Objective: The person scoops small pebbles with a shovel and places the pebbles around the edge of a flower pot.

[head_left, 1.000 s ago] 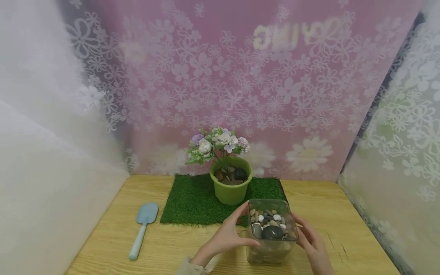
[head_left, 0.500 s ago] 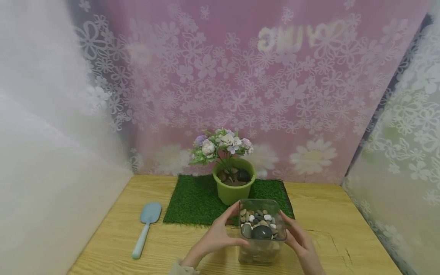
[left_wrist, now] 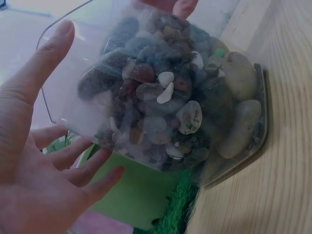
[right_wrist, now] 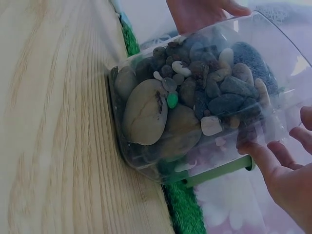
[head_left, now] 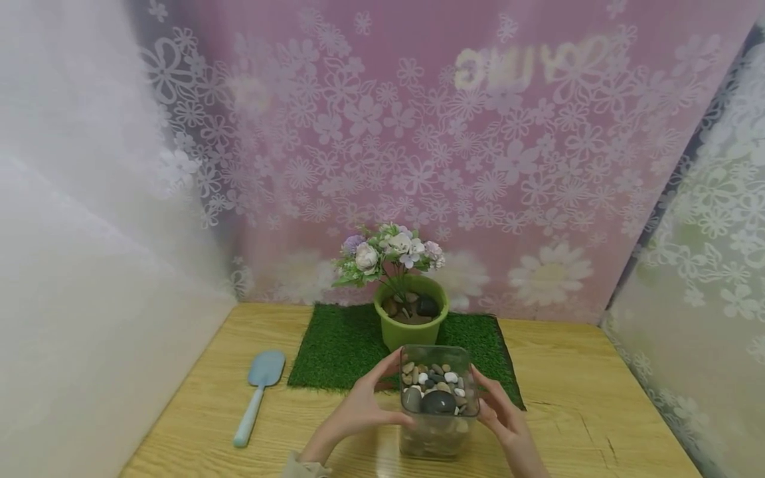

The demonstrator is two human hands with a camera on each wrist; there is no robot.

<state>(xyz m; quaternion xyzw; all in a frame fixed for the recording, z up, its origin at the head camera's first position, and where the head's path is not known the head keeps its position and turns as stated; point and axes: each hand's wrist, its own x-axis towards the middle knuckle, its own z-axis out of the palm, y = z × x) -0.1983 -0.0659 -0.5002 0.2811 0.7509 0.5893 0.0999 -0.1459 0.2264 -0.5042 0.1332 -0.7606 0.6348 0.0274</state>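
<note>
While the left hand (head_left: 363, 408) and right hand (head_left: 505, 421) cup opposite sides, fingers curled round it, the clear, square plastic container (head_left: 436, 437) of pebbles (head_left: 438, 401) stands well forward of the back edge of the yellowish wooden table (head_left: 558, 372).

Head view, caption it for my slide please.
Left hand and right hand flank a clear container of stones before a green flowerpot.

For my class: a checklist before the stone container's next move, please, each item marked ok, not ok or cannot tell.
1. Left hand and right hand at opposite sides of the container: ok.
2. Container upright: ok.
3. Stones below its rim: ok.
4. Trowel apart from the container: ok.
5. Green pot upright on the grass mat: ok.
6. Finger pressure enough for lifting: cannot tell.
</note>
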